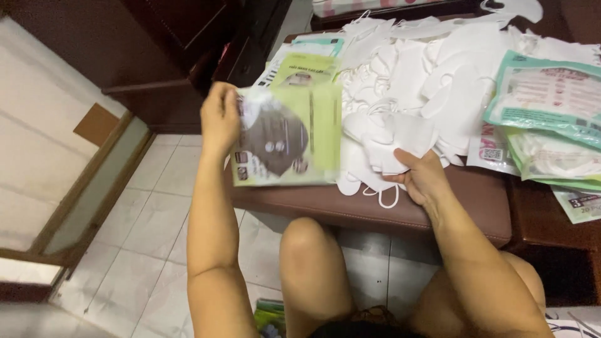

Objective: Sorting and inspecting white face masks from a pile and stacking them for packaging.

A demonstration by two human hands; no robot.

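My left hand grips the left edge of a green plastic mask package with a dark mask pictured on it, held upright above the front of a brown leather bench. My right hand is closed on a small stack of folded white face masks just right of the package. One white ear loop hangs over the bench edge below that stack. Behind both hands lies a large loose pile of white masks.
More green packages lie behind the held one. Teal and green mask bags are stacked at the right on the bench. Dark wooden furniture stands at the upper left. My knees are over the white tiled floor.
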